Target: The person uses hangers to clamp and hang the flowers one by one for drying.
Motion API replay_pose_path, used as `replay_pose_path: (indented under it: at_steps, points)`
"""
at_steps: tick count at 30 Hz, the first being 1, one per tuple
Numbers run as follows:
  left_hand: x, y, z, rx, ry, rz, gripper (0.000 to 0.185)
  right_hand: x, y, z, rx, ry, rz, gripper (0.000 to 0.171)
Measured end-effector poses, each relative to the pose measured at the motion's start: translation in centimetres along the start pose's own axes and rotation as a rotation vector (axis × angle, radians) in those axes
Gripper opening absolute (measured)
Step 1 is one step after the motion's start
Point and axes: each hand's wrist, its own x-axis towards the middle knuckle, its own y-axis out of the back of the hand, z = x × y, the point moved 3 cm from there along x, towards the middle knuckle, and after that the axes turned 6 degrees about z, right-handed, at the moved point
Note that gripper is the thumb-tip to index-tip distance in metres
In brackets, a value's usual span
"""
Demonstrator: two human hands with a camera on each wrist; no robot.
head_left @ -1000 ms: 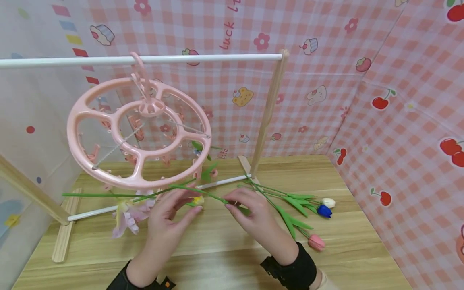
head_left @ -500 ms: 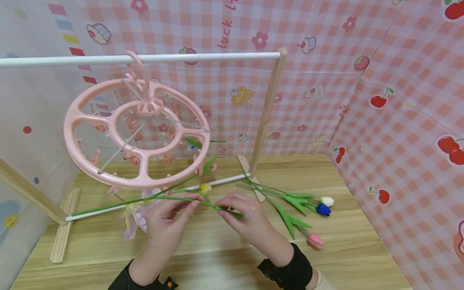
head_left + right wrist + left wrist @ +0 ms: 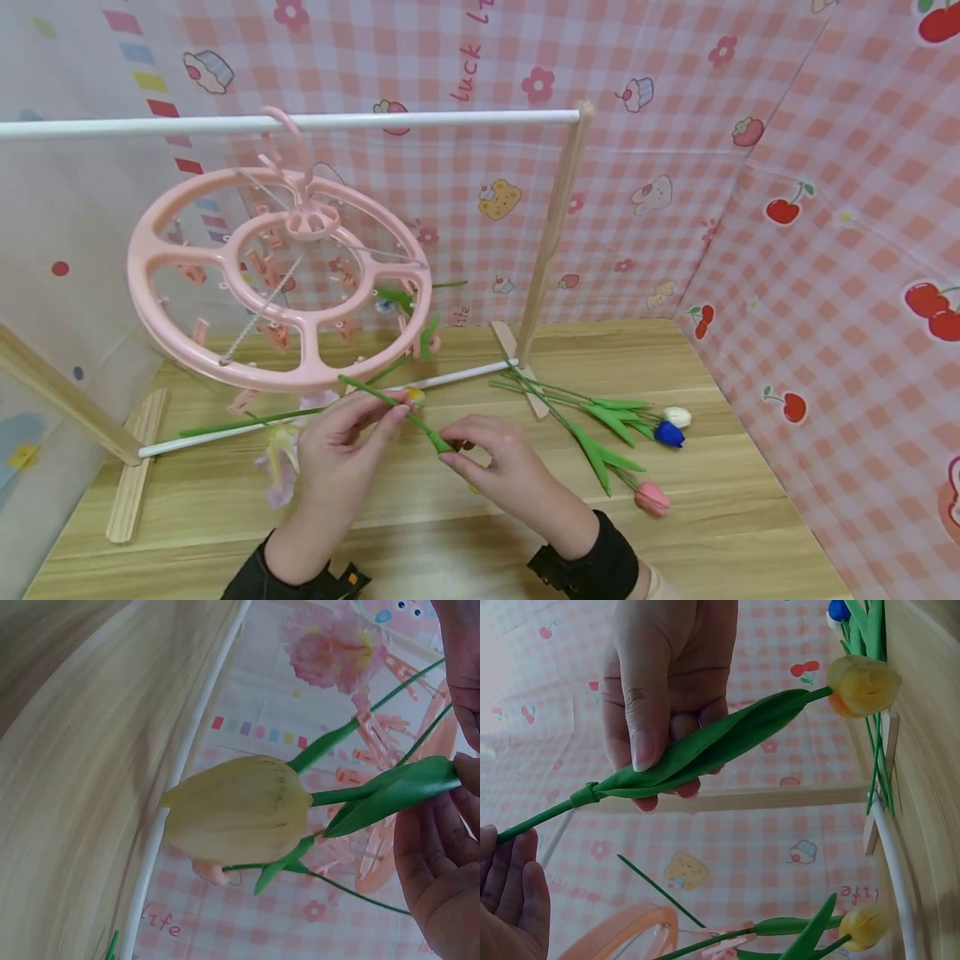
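Observation:
A yellow artificial tulip [image 3: 864, 686] with long green leaves is held between both hands, in front of and below a pink round clip hanger [image 3: 322, 354]. My left hand [image 3: 337, 458] pinches its stem towards the cut end. My right hand [image 3: 502, 467] pinches the tulip where the leaves [image 3: 727, 746] join the stem, thumb on top. In the head view the right hand mostly hides the bloom; the right wrist view shows the bloom [image 3: 240, 810] closely. Artificial flowers hang from the hanger's clips, among them another yellow tulip [image 3: 862, 928] and a pale pink-lilac blossom [image 3: 281, 479].
The hanger hooks over a white bar [image 3: 450, 120] of a stand with wooden posts [image 3: 555, 225]. Several loose tulips lie on the wooden table at right: a white tulip [image 3: 677, 417], a blue tulip [image 3: 669, 434], a pink tulip [image 3: 652, 499]. Checked cloth walls stand behind and right.
The held tulip has tilted: its stem end now points up and left, its leaf end lower. My right hand has shifted slightly left and down. The hanger has turned a little.

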Motion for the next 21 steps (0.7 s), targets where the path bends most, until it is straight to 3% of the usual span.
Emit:
replay_pose_path:
  at_steps: [4,10,13,21]
  points:
    - [-0.2,-0.1,-0.2,-0.002,0.023,-0.029,0.021,-0.1,-0.2,0.0,0.006,-0.015,0.005,0.014]
    - [-0.9,-0.2,-0.8,0.191,0.04,-0.104,0.021,0.0,-0.2,-0.2,0.008,-0.015,0.009,0.013]
    - [-1.1,-0.2,-0.9,0.239,0.043,-0.111,0.019,0.0,-0.2,-0.3,0.014,0.0,0.014,0.013]
    - [-1.2,-0.2,-0.7,0.227,-0.004,-0.088,0.021,0.2,-0.1,-0.2,0.041,0.02,0.008,0.013]
